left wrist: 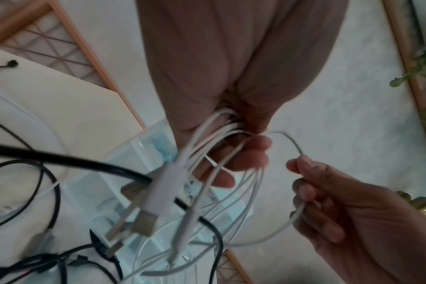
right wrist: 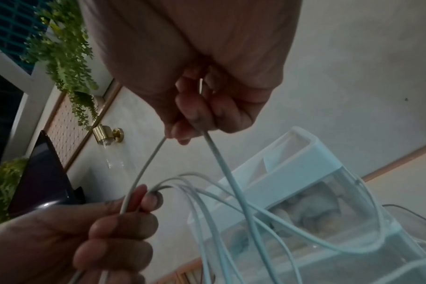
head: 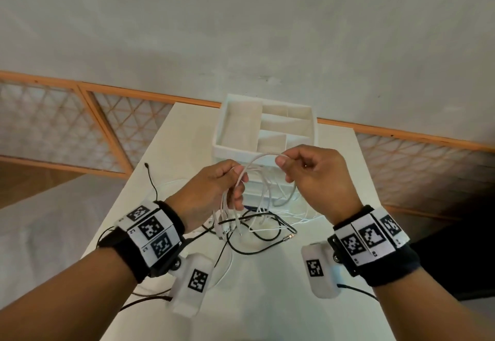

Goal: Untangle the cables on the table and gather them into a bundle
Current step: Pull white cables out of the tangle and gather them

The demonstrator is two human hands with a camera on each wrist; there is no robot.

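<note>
Both hands work at mid-frame above the table (head: 334, 233): the left hand (head: 211, 193) grips gathered white cables (head: 257, 180), the right hand (head: 313, 172) pinches one loop. Black cables (head: 257, 236) lie tangled below at lower centre. Feeding that loop slowly into the left fist, without tugging, should keep the bundle from snagging.

Both forearms are bare. Each wrist wears a black band (head: 139, 257) carrying white panels printed with black square markers (head: 150, 229), plus a white tagged camera housing (head: 191, 284).
</note>
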